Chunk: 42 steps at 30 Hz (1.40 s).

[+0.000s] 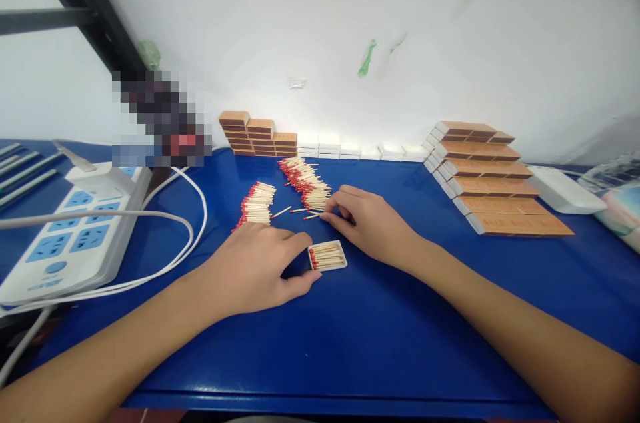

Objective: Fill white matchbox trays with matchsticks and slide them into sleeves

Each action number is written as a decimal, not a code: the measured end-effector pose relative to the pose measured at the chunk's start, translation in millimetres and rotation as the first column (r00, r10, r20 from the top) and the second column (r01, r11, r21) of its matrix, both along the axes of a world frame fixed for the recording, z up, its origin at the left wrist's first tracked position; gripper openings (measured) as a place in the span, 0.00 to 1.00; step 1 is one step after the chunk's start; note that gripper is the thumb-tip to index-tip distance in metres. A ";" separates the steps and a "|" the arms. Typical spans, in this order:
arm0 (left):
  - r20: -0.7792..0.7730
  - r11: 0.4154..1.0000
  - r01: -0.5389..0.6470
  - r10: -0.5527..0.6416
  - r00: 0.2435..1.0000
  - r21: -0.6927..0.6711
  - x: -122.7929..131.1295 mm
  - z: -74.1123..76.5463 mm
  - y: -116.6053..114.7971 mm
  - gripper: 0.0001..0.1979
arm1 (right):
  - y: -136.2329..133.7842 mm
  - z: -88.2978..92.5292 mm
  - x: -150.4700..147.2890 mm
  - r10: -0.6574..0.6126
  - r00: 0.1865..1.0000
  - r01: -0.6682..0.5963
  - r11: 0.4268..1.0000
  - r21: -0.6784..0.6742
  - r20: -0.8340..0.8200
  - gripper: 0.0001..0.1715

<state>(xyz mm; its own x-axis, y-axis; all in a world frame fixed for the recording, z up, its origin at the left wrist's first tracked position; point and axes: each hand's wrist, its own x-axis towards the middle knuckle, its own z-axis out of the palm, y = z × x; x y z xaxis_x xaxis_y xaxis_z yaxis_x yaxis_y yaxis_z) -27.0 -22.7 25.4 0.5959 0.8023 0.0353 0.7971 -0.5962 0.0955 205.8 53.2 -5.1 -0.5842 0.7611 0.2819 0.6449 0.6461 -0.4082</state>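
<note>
A small white matchbox tray [328, 256] partly filled with red-tipped matches lies on the blue table [350, 336]. My left hand [255, 270] steadies the tray's left end between thumb and forefinger. My right hand [367, 220] reaches just beyond the tray, fingertips pinched on a few matches at the near edge of a loose match pile [305, 182]. A second, neater bundle of matches [257, 203] lies to the left, beyond my left hand.
Stacked brown matchbox sleeves [487, 180] stand at the right, a smaller brown stack [255, 133] at the back, with white inner trays [350, 150] along the wall. A white power strip [75, 230] with cables sits at the left, a white adapter [565, 190] at the far right.
</note>
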 end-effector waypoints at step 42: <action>0.039 0.983 -0.125 0.121 0.992 0.134 -4.1 -7.4 1.9 0.16 | -29.2 24.4 -1.1 0.155 0.949 -0.172 0.984 0.037 0.275 0.11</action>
